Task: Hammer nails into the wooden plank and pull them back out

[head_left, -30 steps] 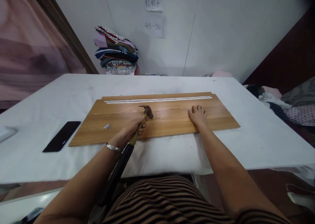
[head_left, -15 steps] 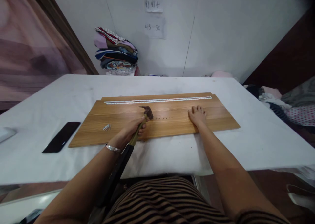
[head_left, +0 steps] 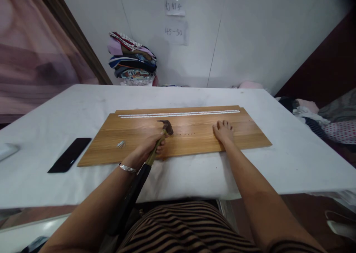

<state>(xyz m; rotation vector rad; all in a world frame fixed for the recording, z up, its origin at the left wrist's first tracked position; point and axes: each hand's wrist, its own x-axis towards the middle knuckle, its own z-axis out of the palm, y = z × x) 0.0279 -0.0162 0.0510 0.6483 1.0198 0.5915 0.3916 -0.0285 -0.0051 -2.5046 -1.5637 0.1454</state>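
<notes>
My left hand (head_left: 151,145) is closed round the upper handle of a claw hammer (head_left: 167,127). Its rusty head is over the middle of a wooden board (head_left: 133,129), and the black grip runs back under my forearm. To the right of the head, a row of small dark dots (head_left: 187,134) marks the board; they are too small to tell apart as nail heads or holes. My right hand (head_left: 224,130) lies flat on the board's right part, fingers spread, holding nothing. Several loose nails (head_left: 121,144) lie in a small bunch on the board's left part.
Two white measuring strips (head_left: 178,114) lie along the board's far edge. A black phone-like slab (head_left: 69,155) rests left of the board on the white-covered table (head_left: 194,175). Folded clothes (head_left: 133,60) are stacked by the wall, and more cloth (head_left: 339,130) lies at the right.
The whole view has shifted very slightly. Both hands, the hammer and the nails keep their places on the board.
</notes>
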